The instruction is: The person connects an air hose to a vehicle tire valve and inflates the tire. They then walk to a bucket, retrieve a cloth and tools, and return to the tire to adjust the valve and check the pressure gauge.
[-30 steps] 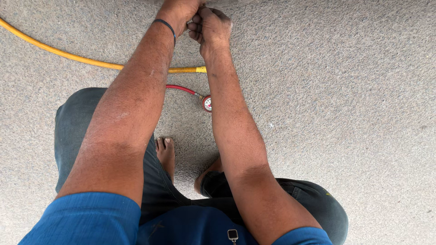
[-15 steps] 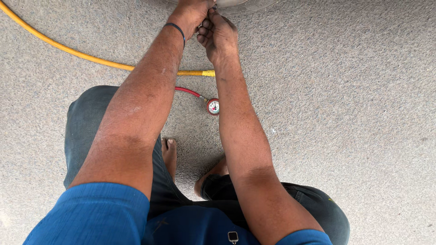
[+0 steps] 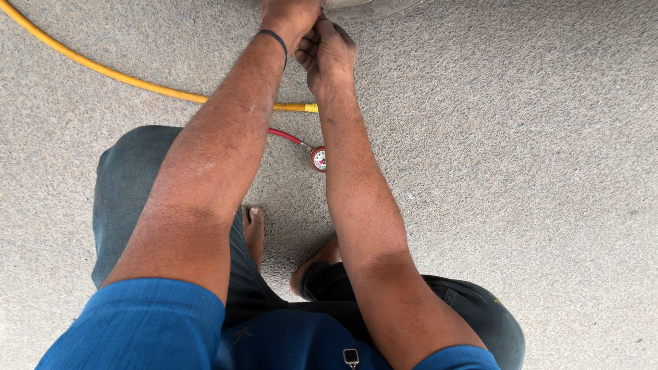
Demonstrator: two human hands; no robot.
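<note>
Both my arms reach forward to the top edge of the head view. My left hand (image 3: 288,17), with a dark band on its wrist, is partly cut off by the frame. My right hand (image 3: 327,51) presses against it with curled fingers. Both hands meet just below a grey curved object (image 3: 370,7), maybe a tyre. Whatever they pinch is hidden. A yellow hose (image 3: 103,68) runs from the top left and ends in a brass fitting under my arms. A thin red hose (image 3: 284,136) leads to a small round gauge (image 3: 319,159) lying on the ground between my forearms.
I squat on rough grey concrete (image 3: 514,171). My bare feet (image 3: 255,229) and my knees in dark trousers (image 3: 130,185) fill the lower middle, and blue sleeves sit at the bottom.
My hands have crept a little further up toward the grey object at the top edge. The gauge and hose lie as before.
</note>
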